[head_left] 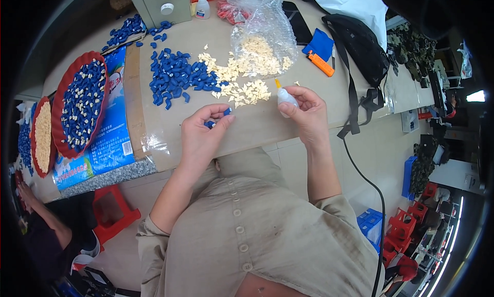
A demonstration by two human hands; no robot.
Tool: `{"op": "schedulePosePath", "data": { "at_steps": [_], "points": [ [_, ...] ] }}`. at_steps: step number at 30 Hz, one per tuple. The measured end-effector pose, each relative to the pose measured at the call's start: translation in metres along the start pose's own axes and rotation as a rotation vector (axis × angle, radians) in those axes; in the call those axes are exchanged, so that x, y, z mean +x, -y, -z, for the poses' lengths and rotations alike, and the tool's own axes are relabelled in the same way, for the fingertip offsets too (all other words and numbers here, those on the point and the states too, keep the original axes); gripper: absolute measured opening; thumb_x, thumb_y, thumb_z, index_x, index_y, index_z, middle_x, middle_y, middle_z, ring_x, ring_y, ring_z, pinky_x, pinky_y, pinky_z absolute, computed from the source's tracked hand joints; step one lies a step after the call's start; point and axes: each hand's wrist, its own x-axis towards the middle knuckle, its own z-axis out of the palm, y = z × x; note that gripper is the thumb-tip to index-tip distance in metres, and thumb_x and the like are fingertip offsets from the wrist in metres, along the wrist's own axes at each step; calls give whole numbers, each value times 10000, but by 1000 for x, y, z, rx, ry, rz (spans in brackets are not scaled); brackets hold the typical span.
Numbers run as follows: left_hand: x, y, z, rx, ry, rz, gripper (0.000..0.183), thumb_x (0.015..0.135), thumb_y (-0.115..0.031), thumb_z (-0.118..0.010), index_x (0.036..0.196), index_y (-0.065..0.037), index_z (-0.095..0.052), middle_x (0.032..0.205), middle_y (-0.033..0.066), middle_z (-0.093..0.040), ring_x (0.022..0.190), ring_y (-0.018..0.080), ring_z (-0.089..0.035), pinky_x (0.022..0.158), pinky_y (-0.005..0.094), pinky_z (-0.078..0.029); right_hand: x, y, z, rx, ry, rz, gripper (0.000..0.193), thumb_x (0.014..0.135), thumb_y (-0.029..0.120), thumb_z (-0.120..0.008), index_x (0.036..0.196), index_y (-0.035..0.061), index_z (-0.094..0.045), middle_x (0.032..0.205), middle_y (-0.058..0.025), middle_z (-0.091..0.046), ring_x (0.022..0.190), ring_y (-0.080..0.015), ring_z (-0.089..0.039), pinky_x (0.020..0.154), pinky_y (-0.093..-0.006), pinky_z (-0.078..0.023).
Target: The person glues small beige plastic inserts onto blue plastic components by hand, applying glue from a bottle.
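Observation:
My left hand is closed, pinching a small blue plastic piece between thumb and fingertips. More blue shows under its curled fingers. In my right hand is a small white squeeze bottle, its thin yellow nozzle pointing up and away from me. The two hands are apart, over the table's near edge. Beyond my left hand lies a loose pile of blue pieces, which meets a scatter of small cream-coloured pieces. A clear plastic bag holds more cream pieces just behind.
At left, a red tray holds blue pieces with cream bits; a smaller red tray holds cream ones. An orange cutter, blue cloth and black bag lie right. Another white bottle stands behind. A person's arm reaches in lower left.

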Motion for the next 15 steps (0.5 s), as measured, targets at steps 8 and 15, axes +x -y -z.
{"op": "schedulePosePath", "data": {
  "at_steps": [8, 15],
  "points": [
    [-1, -8, -7, -233, 92, 239, 140, 724, 13, -616, 857, 18, -573, 719, 45, -576, 535, 58, -495, 462, 178, -413, 3, -2, 1, -620, -13, 8, 116, 726, 95, -590, 810, 15, -591, 705, -44, -583, 648, -99, -545, 564, -239, -422],
    [-1, -7, -7, -242, 67, 228, 160, 728, 27, -598, 881, 42, -559, 756, 88, -594, 632, 108, -575, 532, 197, -472, 4, -14, -14, -774, 42, 157, 131, 709, 153, -604, 749, 28, -613, 712, -104, -586, 643, -229, -576, 578, -307, -439]
  ]
}}
